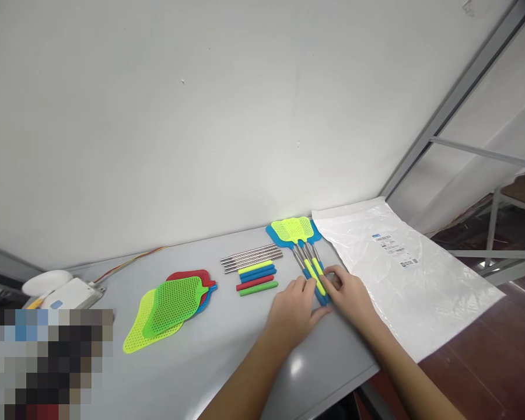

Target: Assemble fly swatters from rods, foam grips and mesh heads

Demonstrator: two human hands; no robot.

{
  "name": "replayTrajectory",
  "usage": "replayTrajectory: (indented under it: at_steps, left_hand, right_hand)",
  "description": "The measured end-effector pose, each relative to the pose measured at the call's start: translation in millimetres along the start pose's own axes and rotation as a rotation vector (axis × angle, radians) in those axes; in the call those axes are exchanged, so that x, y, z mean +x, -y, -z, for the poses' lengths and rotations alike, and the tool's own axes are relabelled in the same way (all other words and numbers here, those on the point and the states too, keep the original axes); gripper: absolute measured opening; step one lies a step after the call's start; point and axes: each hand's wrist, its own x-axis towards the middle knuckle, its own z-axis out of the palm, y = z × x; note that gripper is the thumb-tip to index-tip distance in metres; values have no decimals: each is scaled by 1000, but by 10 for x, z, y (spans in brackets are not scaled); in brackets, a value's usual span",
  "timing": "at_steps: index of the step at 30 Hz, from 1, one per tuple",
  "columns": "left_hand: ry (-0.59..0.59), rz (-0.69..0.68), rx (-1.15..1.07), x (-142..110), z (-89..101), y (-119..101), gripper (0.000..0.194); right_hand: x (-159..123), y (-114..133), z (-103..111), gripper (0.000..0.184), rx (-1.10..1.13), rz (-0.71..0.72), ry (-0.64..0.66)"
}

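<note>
The fly swatters [292, 231], long axis running toward 11 o'clock, are clamped at their handles [315, 279] from either side by the grips of the left hand [291, 312] and right hand [347, 294].

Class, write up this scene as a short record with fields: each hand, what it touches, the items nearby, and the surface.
left hand: on the handles of a bundle of fly swatters
right hand: on the same handles, from the other side
bundle heads: blue and yellow-green, pointing away from the person
nearby items: loose steel rods; coloured handle grips
further left: a pile of loose swatter heads
to the right: a translucent plastic bag with a printed label
surface: grey table
</note>
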Motion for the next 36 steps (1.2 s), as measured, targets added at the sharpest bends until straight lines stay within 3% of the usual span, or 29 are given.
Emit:
replayTrajectory:
  at_steps: [21, 25, 28, 32, 36]
  left_hand:
    - [-9, -179, 72, 48, -61, -49, 6]
    - [-28, -181, 90, 39, -81, -56, 9]
    - [-39, -175, 88, 12, -51, -56, 24]
    - [-80, -214, 102, -55, 180, 85, 39]
    - [-178, -56, 110, -317, 705, 487, 40]
  right_hand:
    - [-126, -85, -54, 25, 65, -21, 30]
    - [-129, -126, -69, 27, 82, -26, 34]
    - [-153, -161, -67, 29, 101, -36, 20]
    - [-210, -190, -46, 35, 62, -30, -40]
    - [-272, -178, -68, 38, -26, 89, -29]
